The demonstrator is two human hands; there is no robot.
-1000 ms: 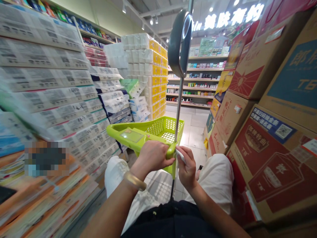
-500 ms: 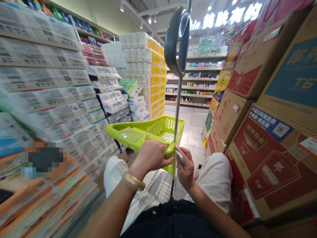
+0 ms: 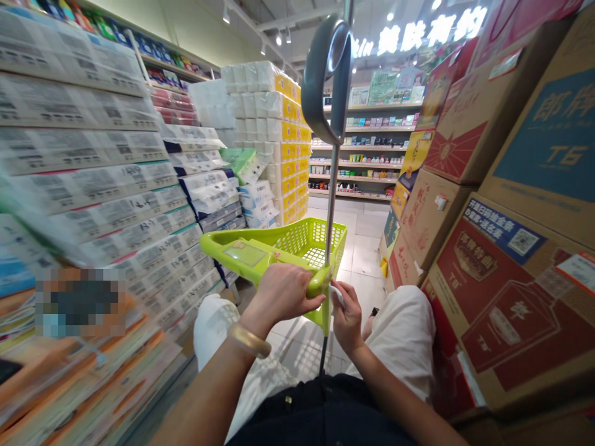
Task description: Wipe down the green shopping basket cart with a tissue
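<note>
A lime-green shopping basket [image 3: 274, 234] with lattice sides stands before me between my knees. My left hand [image 3: 287, 290], a gold bangle on its wrist, is closed over the basket's near edge, thumb toward the corner. Against that corner, my right hand [image 3: 348, 314] pinches a small folded white cloth or tissue [image 3: 337, 296]; its material is not clear. A metal pole [image 3: 331, 204] rises past the corner, with a dark grey loop handle [image 3: 316, 93] up high. The left fingertips are hidden beneath the edge.
Stacked liquor cartons [image 3: 511, 303] crowd the right side. Wrapped paper packs [image 3: 106, 186] and yellow-sided tissue bales [image 3: 290, 148] are piled on the left. Orange packs [image 3: 130, 371] lie low at the left. Product shelves [image 3: 367, 148] stand beyond the tiled aisle [image 3: 360, 248].
The right hand and white piece have shifted very slightly at the basket corner. The left hand keeps its grip. The whole view has moved a little.
</note>
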